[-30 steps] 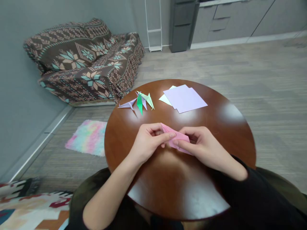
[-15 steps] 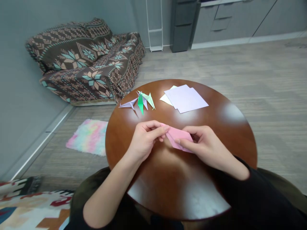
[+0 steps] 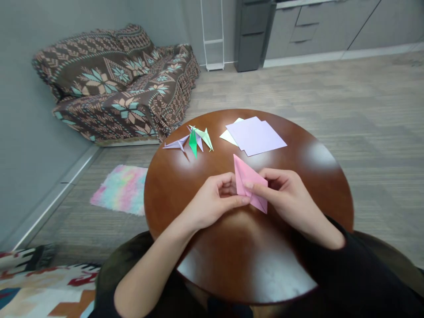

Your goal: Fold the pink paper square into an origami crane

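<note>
A folded sheet of pink origami paper [image 3: 251, 176], kite-like in outline, is held above the round brown table [image 3: 205, 229]. One point of it faces away from me and another hangs toward me. My right hand [image 3: 281, 190] pinches its right side, thumb on top and fingers behind. My left hand [image 3: 221, 194] is at the lower left edge, its thumb against the paper and its other fingers curled behind. Beyond the hands, several folded paper cranes [image 3: 193, 142] in green, pale green and lilac stand close together.
Flat lilac paper sheets [image 3: 258, 137] lie at the back of the table, a pale green sheet [image 3: 229, 137] partly under them. A sofa with a patterned cover [image 3: 126, 88] stands behind left. A fluffy pastel mat [image 3: 121, 190] lies on the floor.
The pink paper has turned so that one point now faces away from me. My left hand has moved from its far left corner to the lower left edge; my right hand keeps its pinch.
</note>
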